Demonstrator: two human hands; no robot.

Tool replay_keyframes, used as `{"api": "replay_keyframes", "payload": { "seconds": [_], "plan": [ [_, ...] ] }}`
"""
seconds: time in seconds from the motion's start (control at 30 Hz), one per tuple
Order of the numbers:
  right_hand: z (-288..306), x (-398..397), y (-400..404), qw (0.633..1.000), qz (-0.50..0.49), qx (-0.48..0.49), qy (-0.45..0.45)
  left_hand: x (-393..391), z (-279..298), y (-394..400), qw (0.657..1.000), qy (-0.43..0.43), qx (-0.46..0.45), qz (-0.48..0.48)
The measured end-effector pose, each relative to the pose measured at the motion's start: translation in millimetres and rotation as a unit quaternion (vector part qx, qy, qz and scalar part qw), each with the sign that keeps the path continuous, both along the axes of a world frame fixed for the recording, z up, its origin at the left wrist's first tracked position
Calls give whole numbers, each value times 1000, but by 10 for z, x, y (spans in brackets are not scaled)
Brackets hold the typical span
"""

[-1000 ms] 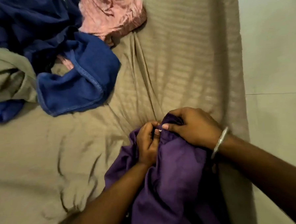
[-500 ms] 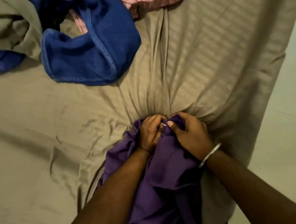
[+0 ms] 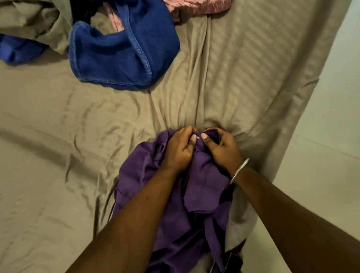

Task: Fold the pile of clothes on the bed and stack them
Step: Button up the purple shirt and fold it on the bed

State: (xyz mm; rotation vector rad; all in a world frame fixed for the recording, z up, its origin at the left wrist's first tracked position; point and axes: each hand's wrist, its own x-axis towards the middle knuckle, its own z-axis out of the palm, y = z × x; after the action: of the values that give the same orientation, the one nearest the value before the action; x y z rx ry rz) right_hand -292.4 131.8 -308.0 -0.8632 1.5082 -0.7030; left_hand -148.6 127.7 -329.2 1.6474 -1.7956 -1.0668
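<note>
Both hands, left [image 3: 178, 150] and right [image 3: 222, 148], pinch one bunched edge of the purple garment [image 3: 175, 216], which trails back from the grip on the bed [image 3: 50, 143]. Beyond lies the unfolded pile [image 3: 118, 56]. Gripped bunched, the fold could set crooked.

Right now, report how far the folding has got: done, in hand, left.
Done: nothing shows folded or stacked. In hand: the left hand and right hand both pinch the top edge of the crumpled purple garment on the bed sheet. Left: the blue garment, the pink garment and the tan cloth lie heaped, unfolded.
</note>
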Motion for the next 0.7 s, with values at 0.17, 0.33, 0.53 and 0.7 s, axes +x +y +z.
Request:
{"api": "replay_keyframes", "payload": {
  "seconds": [0.17,0.33,0.53,0.7],
  "plan": [
    [583,-48,196,997,20,-26,-63,-40,590,379,982,105,90,126],
    [1270,1,421,989,91,-115,-32,2,1352,828,944,241,111,195],
    [2475,-35,939,964,159,-197,-79,-49,2631,1350,921,337,63,186],
    [3377,-277,1464,947,208,-221,-101,-188,3585,1923,909,389,73,133]
  ]
}}
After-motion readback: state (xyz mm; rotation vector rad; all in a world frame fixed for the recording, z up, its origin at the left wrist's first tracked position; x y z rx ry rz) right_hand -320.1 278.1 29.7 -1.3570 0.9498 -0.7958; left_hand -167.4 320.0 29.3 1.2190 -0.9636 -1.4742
